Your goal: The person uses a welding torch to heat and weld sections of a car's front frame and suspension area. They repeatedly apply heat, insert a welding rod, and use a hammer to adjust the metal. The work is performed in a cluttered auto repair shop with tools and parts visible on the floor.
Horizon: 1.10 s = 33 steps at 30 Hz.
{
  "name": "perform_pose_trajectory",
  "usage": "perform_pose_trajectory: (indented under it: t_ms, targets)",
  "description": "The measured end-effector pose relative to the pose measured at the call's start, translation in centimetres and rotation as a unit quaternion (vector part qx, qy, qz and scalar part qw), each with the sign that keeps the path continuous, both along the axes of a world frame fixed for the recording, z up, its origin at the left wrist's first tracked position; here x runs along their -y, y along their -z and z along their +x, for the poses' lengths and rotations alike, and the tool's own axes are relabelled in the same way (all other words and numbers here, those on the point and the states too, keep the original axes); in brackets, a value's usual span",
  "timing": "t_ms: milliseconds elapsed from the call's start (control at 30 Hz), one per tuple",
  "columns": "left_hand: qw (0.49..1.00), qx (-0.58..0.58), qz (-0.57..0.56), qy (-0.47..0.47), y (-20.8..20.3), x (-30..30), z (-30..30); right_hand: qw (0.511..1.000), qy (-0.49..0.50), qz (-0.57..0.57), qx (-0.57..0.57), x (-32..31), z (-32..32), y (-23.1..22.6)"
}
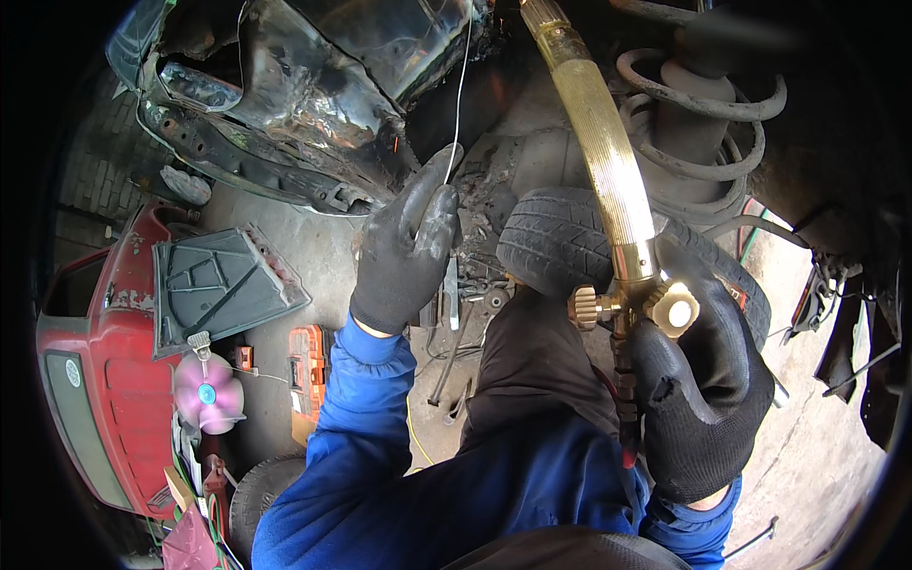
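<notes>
In my left hand (394, 252), gloved in black, a thin bright filler rod (461, 95) is pinched and runs up to the sheet metal. The gloved right hand (708, 394) is closed round the valve end of a brass gas welding torch (608, 142), which slants up and leftward past the top edge. Its two valve knobs (673, 310) show beside my thumb and at the torch's left; the tip is out of sight. Above my left hand is scorched, bare car body metal (304, 85) with a ragged edge. A small orange glow shows on it.
A coil spring (703, 104) hangs at upper right, above a tyre (556, 237) near my knee. Tools lie on the floor below my left hand. At left stand a red vehicle body (138, 380), a grey panel (223, 285), a spinning fan (207, 391) and an orange case (307, 366).
</notes>
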State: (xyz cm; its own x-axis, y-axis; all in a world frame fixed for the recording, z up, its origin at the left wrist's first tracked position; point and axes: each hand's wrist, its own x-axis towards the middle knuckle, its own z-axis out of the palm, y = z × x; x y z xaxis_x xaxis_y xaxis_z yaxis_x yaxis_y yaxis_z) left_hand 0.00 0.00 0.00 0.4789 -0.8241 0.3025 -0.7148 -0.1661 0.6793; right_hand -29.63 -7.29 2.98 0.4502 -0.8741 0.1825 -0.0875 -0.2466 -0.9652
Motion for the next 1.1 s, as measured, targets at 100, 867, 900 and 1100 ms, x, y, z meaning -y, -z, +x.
perform_pose_trajectory:
  t_ms: [100,867,900,1100]
  targets:
    - [0.999,0.020,-0.025,0.014,0.5,0.5,-0.2,1.000,0.003,-0.027,-0.014,0.1,-0.3,-0.2]
    - [0.996,-0.081,0.021,-0.021,-0.9,0.4,-1.2,0.998,0.021,-0.022,-0.063,-0.7,-0.8,-0.3]
    - [0.995,-0.081,0.034,-0.035,-1.0,0.3,-1.3,0.997,0.024,-0.032,-0.062,-0.6,-0.8,0.0]
    - [0.997,0.064,-0.036,0.017,-0.3,0.7,-0.2,0.998,0.001,-0.040,-0.037,-0.1,-0.7,0.2]
